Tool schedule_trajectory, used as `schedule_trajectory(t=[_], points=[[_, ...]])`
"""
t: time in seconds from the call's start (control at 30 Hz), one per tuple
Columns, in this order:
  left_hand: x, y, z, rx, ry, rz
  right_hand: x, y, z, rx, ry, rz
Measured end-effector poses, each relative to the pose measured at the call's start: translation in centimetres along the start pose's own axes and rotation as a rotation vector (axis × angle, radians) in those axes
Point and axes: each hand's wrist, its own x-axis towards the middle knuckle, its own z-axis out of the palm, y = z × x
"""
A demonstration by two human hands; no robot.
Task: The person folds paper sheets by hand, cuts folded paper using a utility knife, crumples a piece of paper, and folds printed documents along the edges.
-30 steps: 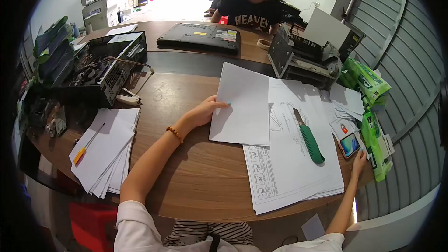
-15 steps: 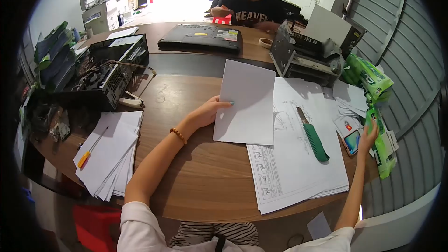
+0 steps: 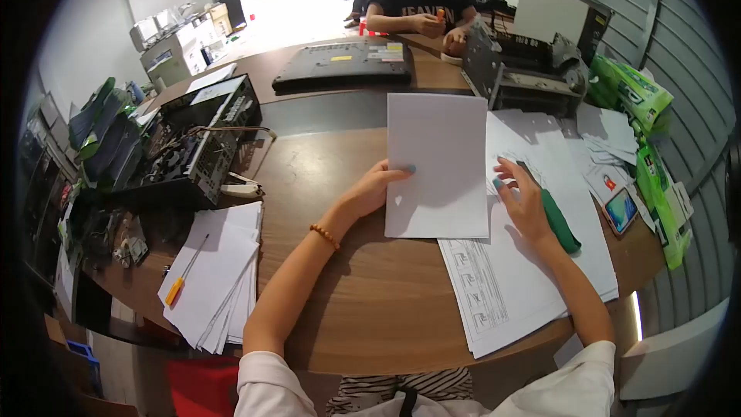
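My left hand (image 3: 376,188) grips the left edge of a blank white sheet or thin stack of paper (image 3: 438,201), thumb on top. Just right of that paper, my right hand (image 3: 522,199) hovers with its fingers apart and nothing in them. Below it lies a pile of printed sheets (image 3: 494,293). A green-handled cutter (image 3: 560,224) rests on the pile, its blade partly hidden behind my right hand.
At left stand an open computer case (image 3: 185,147) and papers (image 3: 208,262) under a yellow screwdriver (image 3: 176,290). Further back are a laptop (image 3: 343,66), a metal chassis (image 3: 532,77) and a seated person (image 3: 417,8). A phone (image 3: 620,210) lies near green packets (image 3: 664,208).
My right hand has come left from beside the phone to the edge of the held paper. The view has shifted. The person opposite has lowered and brought both hands forward over the table.
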Motion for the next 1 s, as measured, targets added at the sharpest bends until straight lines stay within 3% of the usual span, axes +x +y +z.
schedule_trajectory(t=[0.03, 0.1, 0.23, 0.43, 0.5, 0.57, 1.0], points=[[0.2, -0.1, -0.3, -0.008, -0.041, 0.016, 0.1, 0.4, -0.2, -0.009, 0.002, 0.018], [0.3, -0.3, -0.4, -0.024, -0.097, 0.015, 0.3, 0.9, -0.7, 0.206, -0.142, 0.261], [0.2, 0.0, -0.5, 0.049, -0.092, 0.022, 0.4, 0.2, -1.0, 0.272, -0.161, 0.376], [0.0, -0.2, -1.0, 0.108, -0.145, -0.011, 0.1, 0.5, 0.2, 0.117, -0.154, 0.343], [0.9, -1.2, -2.2, 0.176, -0.001, 0.016, 0.0, 0.3, 0.1, 0.099, -0.197, 0.309], [1.0, -1.2, -2.9, 0.147, -0.058, 0.027, 0.0, 0.3, 0.1, 0.081, -0.189, 0.228], [0.1, -0.4, -0.7, 0.236, -0.035, 0.059, 0.0, 0.8, -0.1, 0.182, -0.214, 0.256]])
